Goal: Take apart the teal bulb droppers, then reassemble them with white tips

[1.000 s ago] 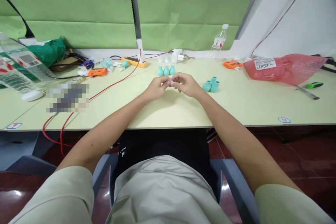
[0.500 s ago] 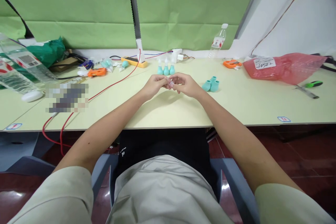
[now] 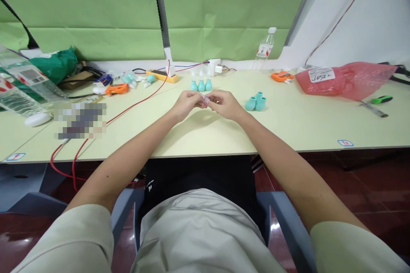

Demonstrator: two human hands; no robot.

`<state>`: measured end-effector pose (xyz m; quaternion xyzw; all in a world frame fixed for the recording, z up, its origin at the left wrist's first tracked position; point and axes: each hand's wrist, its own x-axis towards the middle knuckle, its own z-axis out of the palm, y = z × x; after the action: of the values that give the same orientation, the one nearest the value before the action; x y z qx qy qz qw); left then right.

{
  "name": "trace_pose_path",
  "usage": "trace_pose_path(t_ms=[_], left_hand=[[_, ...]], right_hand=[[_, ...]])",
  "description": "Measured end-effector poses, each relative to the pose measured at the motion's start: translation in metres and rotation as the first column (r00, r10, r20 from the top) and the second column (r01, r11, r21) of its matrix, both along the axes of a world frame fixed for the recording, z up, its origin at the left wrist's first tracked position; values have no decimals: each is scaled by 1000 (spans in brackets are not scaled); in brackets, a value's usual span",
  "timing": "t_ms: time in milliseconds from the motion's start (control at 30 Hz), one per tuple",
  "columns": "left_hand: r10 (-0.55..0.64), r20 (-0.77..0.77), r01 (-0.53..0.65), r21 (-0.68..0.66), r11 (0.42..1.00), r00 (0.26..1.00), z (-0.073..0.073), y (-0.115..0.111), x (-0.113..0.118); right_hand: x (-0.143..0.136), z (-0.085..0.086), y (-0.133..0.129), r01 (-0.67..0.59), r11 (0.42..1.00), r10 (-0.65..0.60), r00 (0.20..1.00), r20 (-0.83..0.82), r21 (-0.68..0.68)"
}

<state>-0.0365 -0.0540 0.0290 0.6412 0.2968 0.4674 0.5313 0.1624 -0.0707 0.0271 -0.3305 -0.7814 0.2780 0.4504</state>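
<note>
My left hand point(image 3: 188, 104) and my right hand point(image 3: 224, 103) meet above the middle of the table point(image 3: 205, 136). Between their fingertips is a small clear piece point(image 3: 206, 100), pinched from both sides; its exact shape is too small to tell. Just behind the hands stand three turquoise bulb-shaped pieces point(image 3: 201, 85) in a row, with clear tips on top. To the right of my right hand, three more turquoise pieces point(image 3: 255, 102) sit close together, without clear tips.
A clear bottle point(image 3: 265, 49), an orange tool point(image 3: 282, 76), a red bag point(image 3: 346, 80) and a green-handled tool point(image 3: 381, 100) lie rightward. Leftward are a yellow meter point(image 3: 162, 76), another orange tool point(image 3: 117, 89), a red cable point(image 3: 137, 103), large bottles point(image 3: 22, 98) and a green bag point(image 3: 57, 65).
The view has shifted slightly. My fingers have moved a little around the small clear piece, and fewer fingertips of my right hand show below it.
</note>
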Motion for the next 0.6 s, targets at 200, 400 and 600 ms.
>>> trace_pose_path(t_ms=[200,400,600], left_hand=[[-42,-8,42,-4,999,999,4,-2,-3],[33,7,-33,-2,999,999,1,-1,2],[-14,48,16,-45,999,999,5,-2,-1]], right_hand=[[-1,-1,-1,16,1000,-16,1000,1,-6],[-5,-5,2,27,994,-30,999,25,106],[-7,-3,-1,10,1000,-10,999,-42,13]])
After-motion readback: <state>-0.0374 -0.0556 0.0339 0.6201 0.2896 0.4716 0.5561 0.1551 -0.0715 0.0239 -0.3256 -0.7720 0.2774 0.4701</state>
